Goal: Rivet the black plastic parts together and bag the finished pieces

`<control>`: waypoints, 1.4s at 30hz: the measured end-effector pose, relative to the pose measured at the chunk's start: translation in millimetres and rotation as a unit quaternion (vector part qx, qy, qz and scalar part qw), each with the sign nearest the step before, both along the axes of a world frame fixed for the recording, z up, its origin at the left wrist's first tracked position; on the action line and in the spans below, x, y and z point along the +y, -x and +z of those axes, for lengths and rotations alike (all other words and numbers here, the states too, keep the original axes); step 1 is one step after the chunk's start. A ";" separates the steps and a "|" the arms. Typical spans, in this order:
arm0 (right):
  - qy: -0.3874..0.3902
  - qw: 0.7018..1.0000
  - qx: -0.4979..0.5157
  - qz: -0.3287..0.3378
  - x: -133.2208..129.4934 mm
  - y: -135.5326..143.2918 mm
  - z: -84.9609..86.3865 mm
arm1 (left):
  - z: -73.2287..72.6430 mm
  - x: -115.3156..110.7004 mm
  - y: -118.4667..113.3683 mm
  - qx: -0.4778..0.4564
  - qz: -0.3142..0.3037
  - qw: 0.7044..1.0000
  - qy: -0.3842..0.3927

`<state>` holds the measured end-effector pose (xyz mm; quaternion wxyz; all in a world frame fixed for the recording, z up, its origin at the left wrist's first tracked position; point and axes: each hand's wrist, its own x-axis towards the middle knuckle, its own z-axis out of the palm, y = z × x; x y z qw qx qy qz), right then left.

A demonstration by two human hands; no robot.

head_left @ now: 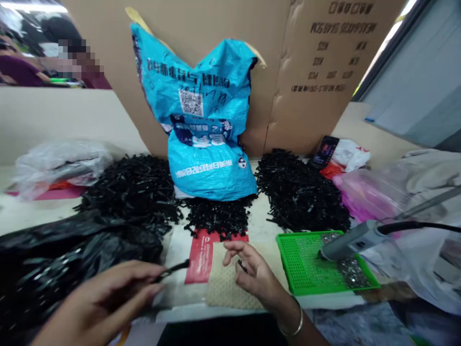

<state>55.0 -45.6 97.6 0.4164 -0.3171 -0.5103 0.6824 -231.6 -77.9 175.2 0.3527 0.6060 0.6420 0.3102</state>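
Observation:
Between the thumb and fingers of my left hand is a slim black plastic piece, its far end pointing right over a red-and-white printed sheet. My right hand is above a beige textured mat, fingers curled, with a small dark thing at the thumb and forefinger; its kind is too small to make out. Beside that hand lies a green tray with many small shiny metal parts. A grey corded tool, like an electric screwdriver, rests across the tray.
Heaps of black plastic pieces lie at left, centre and right. A blue sack stands before a large cardboard sheet. A black bag lies left. A phone leans at back right; people sit beyond.

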 end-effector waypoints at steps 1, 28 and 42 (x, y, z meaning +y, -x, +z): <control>0.013 1.000 0.009 0.019 -11.2 9.0 -4.0 | -5.4 -12.1 -18.6 -0.024 -0.023 0.999 0.005; 0.083 0.972 -0.003 -0.220 -44.2 -17.7 -29.6 | -91.4 3.5 -129.5 -0.516 0.058 0.824 0.228; -0.112 0.944 -0.188 -0.249 -48.6 -13.5 -30.7 | -86.4 -2.4 -141.6 -0.532 -0.013 0.813 0.236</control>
